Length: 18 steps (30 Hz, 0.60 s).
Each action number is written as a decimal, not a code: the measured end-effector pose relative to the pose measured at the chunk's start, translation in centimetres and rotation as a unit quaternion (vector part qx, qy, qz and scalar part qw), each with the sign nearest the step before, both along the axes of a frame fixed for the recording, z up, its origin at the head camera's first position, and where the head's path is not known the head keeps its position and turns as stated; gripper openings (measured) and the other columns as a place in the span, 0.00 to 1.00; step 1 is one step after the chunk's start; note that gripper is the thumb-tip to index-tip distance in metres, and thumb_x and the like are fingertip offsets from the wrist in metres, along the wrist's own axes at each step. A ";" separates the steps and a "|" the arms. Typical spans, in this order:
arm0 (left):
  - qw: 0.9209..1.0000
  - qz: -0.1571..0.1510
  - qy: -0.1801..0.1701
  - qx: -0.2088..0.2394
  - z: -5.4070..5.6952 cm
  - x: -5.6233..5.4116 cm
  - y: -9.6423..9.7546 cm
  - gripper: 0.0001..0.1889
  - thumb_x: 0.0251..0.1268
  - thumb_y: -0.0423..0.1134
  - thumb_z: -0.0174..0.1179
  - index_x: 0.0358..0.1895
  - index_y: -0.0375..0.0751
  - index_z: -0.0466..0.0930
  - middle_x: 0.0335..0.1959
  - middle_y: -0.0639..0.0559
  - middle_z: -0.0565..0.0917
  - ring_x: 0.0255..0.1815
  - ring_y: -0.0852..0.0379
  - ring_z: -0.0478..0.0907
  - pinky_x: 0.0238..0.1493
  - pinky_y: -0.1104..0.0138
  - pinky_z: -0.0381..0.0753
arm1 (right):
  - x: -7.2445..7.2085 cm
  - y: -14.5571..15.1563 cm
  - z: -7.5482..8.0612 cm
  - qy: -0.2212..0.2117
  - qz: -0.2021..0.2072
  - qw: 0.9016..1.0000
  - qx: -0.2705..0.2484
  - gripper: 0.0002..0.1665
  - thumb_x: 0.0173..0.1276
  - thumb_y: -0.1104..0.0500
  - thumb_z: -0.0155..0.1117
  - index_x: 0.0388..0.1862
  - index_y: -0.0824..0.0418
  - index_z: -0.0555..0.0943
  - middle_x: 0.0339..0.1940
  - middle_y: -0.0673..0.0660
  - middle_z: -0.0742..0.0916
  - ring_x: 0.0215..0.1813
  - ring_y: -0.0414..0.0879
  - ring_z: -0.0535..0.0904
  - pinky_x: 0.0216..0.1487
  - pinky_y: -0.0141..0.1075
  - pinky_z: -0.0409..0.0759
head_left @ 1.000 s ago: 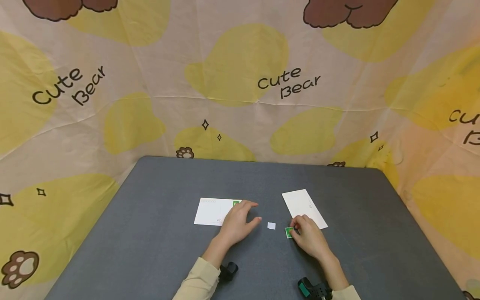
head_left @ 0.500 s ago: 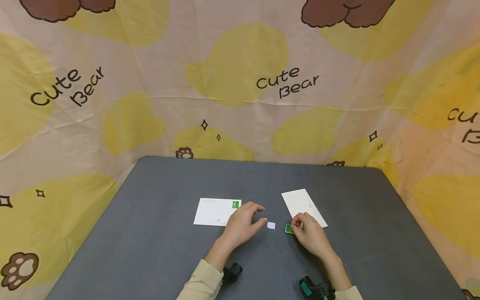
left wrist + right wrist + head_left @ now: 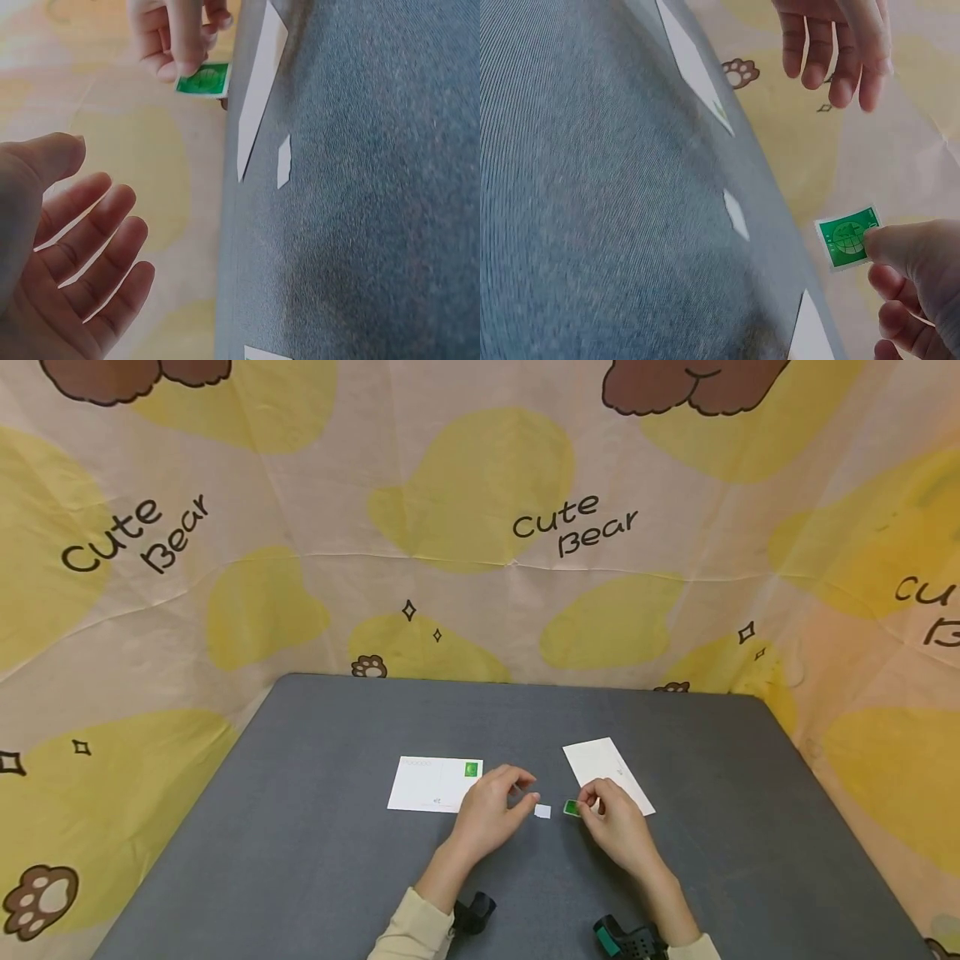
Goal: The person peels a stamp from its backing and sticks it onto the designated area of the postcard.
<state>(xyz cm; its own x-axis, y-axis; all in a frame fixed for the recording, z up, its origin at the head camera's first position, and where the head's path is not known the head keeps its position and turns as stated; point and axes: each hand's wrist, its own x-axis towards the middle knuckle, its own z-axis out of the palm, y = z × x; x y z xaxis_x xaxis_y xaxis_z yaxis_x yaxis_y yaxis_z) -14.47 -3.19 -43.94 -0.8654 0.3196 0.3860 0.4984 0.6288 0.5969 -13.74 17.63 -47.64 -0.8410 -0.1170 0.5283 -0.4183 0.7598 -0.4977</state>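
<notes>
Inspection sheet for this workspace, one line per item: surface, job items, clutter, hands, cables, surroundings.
Surface: grey table, flat.
Job items: green stamp held off the table; left card bears a second stamp at its far right corner; right card lies angled, partly hidden.
Clutter: small white piece between the cards; its purpose can't be told.
Hands: right hand pinches the green stamp; left hand holds nothing, fingers relaxed.
Cables: nothing seen.
Surroundings: creased backdrop printed "Cute Bear".
</notes>
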 end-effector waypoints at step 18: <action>0.999 0.002 0.025 0.039 -0.1 0.3 0.7 0.04 0.54 0.38 0.64 0.34 0.45 0.82 0.26 0.58 0.79 0.27 0.62 0.77 0.29 0.77 0.72 | -0.1 -1.5 1.6 0.006 0.060 0.998 -0.024 0.07 0.55 0.66 0.63 0.27 0.56 0.74 0.25 0.44 0.74 0.26 0.40 0.68 0.27 0.28 0.66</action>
